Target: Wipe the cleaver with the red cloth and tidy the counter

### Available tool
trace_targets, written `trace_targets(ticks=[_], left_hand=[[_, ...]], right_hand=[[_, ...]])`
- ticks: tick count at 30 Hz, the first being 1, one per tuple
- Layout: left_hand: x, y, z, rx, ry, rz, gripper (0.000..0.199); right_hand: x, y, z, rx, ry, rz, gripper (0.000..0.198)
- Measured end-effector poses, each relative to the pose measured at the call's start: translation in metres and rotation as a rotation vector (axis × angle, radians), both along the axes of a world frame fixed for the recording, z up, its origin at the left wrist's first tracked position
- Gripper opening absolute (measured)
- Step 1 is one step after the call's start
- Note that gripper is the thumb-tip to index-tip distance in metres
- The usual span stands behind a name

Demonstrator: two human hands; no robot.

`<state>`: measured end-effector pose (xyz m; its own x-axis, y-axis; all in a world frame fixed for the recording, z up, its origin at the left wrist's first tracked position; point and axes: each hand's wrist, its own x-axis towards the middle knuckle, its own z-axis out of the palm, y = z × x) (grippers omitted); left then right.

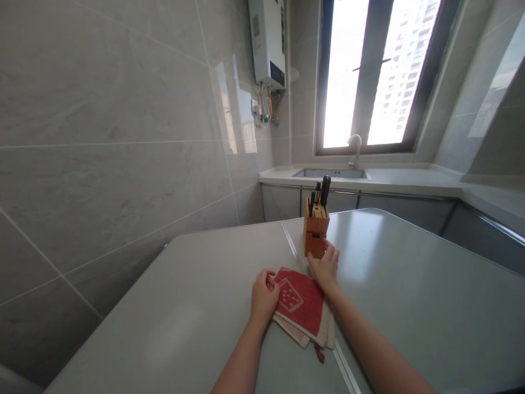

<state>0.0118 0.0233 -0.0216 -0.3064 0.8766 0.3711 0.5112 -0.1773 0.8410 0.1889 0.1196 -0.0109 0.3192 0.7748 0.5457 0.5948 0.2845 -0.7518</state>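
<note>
A folded red and beige cloth (301,306) with a white pattern lies on the grey table (197,306) in front of me. My left hand (263,295) grips the cloth's left corner with curled fingers. Beyond the cloth stands a wooden knife block (315,232) holding several black-handled knives. My right hand (326,268) rests at the base of the block, fingers touching its lower front, with the wrist over the cloth's far edge.
A seam (293,246) runs down the table between two panels. Behind are a counter with a sink (330,173) and tap (356,146) under a window. A water heater (268,41) hangs on the tiled wall at left.
</note>
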Motion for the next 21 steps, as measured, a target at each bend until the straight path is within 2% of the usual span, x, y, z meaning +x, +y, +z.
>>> trace_targets(ticks=[4,8,12,16,21], left_hand=[[-0.002,-0.002,0.004,0.075,0.152,0.044,0.029],[-0.003,-0.005,0.008,0.095,0.350,0.083,0.039],[0.000,-0.010,0.007,0.005,0.486,-0.064,0.053],[0.004,-0.012,0.001,-0.042,0.502,-0.202,0.057],[0.004,-0.007,-0.001,0.010,0.349,-0.109,0.049]], right_hand=[[-0.001,-0.002,-0.009,0.063,-0.076,0.053,0.053],[-0.005,-0.009,-0.007,0.180,-0.205,0.252,0.041],[-0.011,-0.015,-0.006,0.193,-0.281,0.309,0.036],[-0.012,-0.017,-0.005,0.170,-0.308,0.331,0.031],[-0.013,-0.022,0.000,0.126,-0.342,0.347,0.028]])
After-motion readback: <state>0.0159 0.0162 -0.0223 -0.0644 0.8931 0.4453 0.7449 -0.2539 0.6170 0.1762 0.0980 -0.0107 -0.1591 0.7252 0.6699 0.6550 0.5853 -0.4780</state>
